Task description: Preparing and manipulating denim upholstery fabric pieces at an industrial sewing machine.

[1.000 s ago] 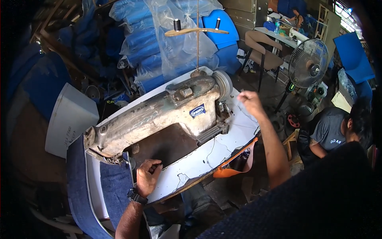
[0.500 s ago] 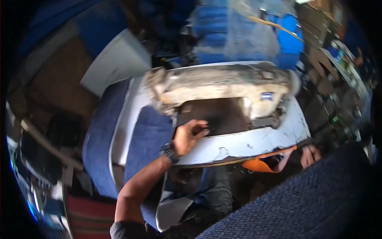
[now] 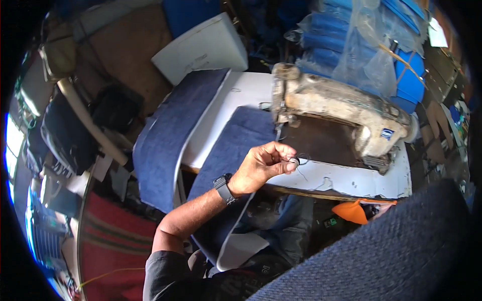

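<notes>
A small, round, bobbin-like piece (image 3: 295,161) sits at the fingertips of the left hand (image 3: 263,168), in front of the sewing machine (image 3: 346,103) and above the near edge of the white worktop (image 3: 374,184); it is too small to tell its long axis. Its dark thread (image 3: 303,174) loops rightward, with a loose end slanting down to the right. Thumb and forefinger pinch the piece, pointing right, other fingers curled. The forearm (image 3: 201,209) slants up rightward from a bent elbow. The right hand's state I cannot tell.
</notes>
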The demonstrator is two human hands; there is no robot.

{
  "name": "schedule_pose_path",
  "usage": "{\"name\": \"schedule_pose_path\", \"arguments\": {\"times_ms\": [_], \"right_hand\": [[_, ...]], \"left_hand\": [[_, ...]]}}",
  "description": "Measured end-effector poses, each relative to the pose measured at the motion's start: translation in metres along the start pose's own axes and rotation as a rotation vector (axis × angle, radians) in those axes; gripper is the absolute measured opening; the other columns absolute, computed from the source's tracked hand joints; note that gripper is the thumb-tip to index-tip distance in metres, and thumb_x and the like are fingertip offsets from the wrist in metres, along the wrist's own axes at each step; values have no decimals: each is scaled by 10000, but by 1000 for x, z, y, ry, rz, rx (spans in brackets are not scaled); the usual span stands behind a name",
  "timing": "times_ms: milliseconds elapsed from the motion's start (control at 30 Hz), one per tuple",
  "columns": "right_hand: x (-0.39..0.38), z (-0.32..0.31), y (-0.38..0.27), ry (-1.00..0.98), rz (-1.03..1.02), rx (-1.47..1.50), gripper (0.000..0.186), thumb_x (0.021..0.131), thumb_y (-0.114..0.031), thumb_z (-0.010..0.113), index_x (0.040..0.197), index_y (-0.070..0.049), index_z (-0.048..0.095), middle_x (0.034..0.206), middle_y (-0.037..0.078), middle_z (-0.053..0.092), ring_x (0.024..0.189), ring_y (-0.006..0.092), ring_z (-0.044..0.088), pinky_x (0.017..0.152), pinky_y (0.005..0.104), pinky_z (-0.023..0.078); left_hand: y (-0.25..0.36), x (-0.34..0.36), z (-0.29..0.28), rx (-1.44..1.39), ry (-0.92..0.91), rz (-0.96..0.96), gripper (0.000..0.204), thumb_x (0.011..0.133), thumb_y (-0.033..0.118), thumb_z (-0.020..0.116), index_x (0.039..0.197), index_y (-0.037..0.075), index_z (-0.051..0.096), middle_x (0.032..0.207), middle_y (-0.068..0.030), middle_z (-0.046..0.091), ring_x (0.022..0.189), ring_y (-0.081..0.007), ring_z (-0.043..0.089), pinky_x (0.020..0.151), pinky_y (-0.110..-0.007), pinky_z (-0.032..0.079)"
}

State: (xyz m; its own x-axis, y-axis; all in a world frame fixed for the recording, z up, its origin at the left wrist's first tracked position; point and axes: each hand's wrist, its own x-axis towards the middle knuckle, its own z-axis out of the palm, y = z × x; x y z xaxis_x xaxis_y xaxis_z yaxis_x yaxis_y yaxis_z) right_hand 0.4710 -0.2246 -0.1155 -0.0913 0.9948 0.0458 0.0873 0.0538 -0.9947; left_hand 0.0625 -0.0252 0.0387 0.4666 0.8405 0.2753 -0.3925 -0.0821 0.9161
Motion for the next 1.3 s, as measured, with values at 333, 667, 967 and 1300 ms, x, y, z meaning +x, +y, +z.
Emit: {"name": "schedule_pose_path", "arguments": {"times_ms": [333, 667, 967, 1300], "right_hand": [[136, 259, -183, -47, -178, 11, 80, 940, -46, 620, 973, 25, 606, 732, -32, 527, 584, 69, 439, 566, 225, 380], [107, 243, -136, -301, -73, -955, 143, 876, -195, 680, 852, -55, 659, 728, 185, 647, 660, 385, 640, 587, 458, 487], [14, 143, -99, 349, 322, -1253, 307, 882, -246, 699, 1109, -42, 661, 717, 128, 657, 635, 295, 645, 619, 383, 501], [89, 210, -137, 469, -126, -651, 399, 881, -148, 711, 1233, 8, 606, 679, 54, 539, 598, 128, 478, 557, 285, 402]], "left_hand": [[5, -140, -25, -279, 290, -51, 277, 919, 11, 670, 1189, 25, 611, 1033, -58, 676, 944, -140, 659, 874, -295, 543], [3, -188, -72, -214, 582, 97, 282, 874, -29, 663, 1146, 24, 616, 956, -94, 664, 890, -189, 668, 819, -339, 562], [12, -191, -84, -4, 548, -53, 330, 815, -16, 697, 1127, 21, 595, 936, -44, 606, 802, -118, 605, 679, -248, 501], [15, -142, -39, 209, 651, -12, 590, 828, -66, 688, 1353, 29, 436, 1011, -68, 623, 952, -163, 623, 870, -332, 518]]}}
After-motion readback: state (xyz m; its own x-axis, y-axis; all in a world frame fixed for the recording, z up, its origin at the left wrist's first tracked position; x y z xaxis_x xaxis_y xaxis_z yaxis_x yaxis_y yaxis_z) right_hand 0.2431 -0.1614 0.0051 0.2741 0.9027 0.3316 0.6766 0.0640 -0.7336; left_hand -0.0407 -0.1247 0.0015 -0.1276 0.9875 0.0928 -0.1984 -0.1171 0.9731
